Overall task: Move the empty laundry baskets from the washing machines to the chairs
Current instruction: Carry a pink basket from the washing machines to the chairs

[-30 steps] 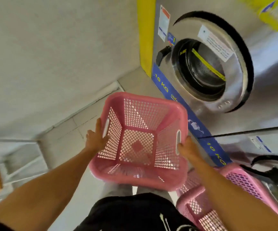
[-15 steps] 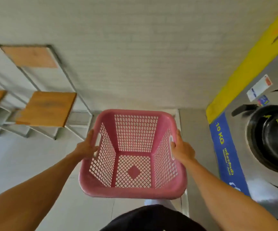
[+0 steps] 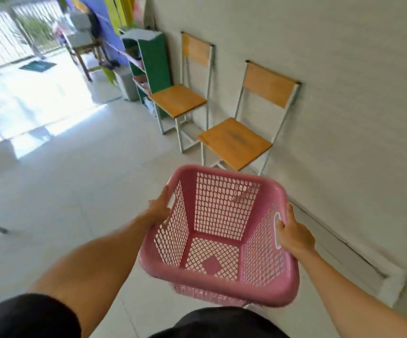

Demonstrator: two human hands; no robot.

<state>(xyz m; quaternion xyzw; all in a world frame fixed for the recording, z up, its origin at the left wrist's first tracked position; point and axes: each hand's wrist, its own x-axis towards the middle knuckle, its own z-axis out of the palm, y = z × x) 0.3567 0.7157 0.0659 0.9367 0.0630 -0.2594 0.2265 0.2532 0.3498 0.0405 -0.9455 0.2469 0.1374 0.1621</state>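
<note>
I hold an empty pink laundry basket (image 3: 222, 272) in front of my waist, off the floor. My left hand (image 3: 159, 209) grips its left handle and my right hand (image 3: 295, 234) grips its right handle. Two chairs with wooden seats and white metal frames stand against the white wall ahead. The nearer chair (image 3: 235, 142) is just beyond the basket's far rim. The farther chair (image 3: 178, 100) stands behind it. Both seats are bare. No washing machine is in view.
A green shelf unit (image 3: 158, 62) stands beyond the farther chair, with a grey bin (image 3: 125, 85) beside it. The white tiled floor (image 3: 63, 167) opens to the left towards a bright doorway with railings. A wall skirting runs along the right.
My view has swung left, away from the washing machine, with the basket still in both hands. The two chairs now stand straight ahead and closer.
</note>
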